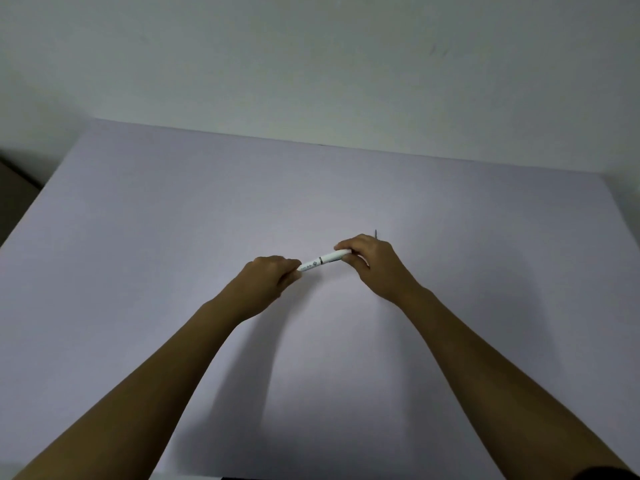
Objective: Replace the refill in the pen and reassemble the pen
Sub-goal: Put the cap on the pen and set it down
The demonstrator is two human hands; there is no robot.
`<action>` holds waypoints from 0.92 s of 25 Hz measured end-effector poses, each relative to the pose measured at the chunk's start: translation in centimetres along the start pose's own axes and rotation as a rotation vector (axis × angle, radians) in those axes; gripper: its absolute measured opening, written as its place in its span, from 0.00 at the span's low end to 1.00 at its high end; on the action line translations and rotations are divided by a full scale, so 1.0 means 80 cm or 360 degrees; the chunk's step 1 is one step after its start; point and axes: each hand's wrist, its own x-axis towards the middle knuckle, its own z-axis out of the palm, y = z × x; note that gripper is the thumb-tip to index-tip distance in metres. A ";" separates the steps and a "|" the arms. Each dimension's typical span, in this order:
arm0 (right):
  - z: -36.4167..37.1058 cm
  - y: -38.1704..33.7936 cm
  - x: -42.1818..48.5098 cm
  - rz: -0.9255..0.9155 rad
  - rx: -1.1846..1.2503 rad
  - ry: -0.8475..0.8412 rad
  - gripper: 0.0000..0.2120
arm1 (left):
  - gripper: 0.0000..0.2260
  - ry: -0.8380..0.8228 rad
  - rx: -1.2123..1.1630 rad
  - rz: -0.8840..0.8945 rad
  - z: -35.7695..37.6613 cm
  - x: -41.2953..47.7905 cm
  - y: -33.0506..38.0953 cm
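Note:
A white pen [322, 260] with a dark ring around its middle is held slanted above the table, its right end higher. My left hand [266, 284] is closed around the pen's lower left end. My right hand [369, 261] grips the upper right end with its fingertips. Both ends of the pen are hidden inside the hands. A thin dark tip [375, 233] pokes up just behind my right hand; I cannot tell whether it is a refill or whether that hand holds it.
A pale lavender table [173, 237] fills most of the view and ends at a plain white wall [311, 64]. The table's left edge drops off to a dark floor [14, 195].

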 end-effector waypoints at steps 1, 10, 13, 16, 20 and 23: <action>0.000 0.001 0.003 0.0040 0.0052 0.0048 0.13 | 0.11 -0.0010 -0.0005 0.0015 0.005 0.002 0.001; 0.051 0.100 -0.042 0.1019 -0.0308 0.0360 0.23 | 0.17 0.0062 -0.0238 -0.0705 0.095 0.059 0.022; 0.081 0.123 -0.070 0.1085 -0.0576 0.0233 0.27 | 0.15 0.0127 -0.0312 -0.0754 0.115 0.092 0.043; 0.092 0.135 -0.081 0.1076 -0.0702 0.0172 0.30 | 0.15 0.0192 -0.0280 -0.0757 0.135 0.119 0.062; 0.094 0.138 -0.082 0.1062 -0.0802 0.0196 0.31 | 0.13 0.0334 -0.0290 -0.0750 0.160 0.132 0.065; 0.096 0.140 -0.082 0.1063 -0.0828 0.0197 0.31 | 0.11 0.0375 -0.0292 -0.0715 0.175 0.132 0.060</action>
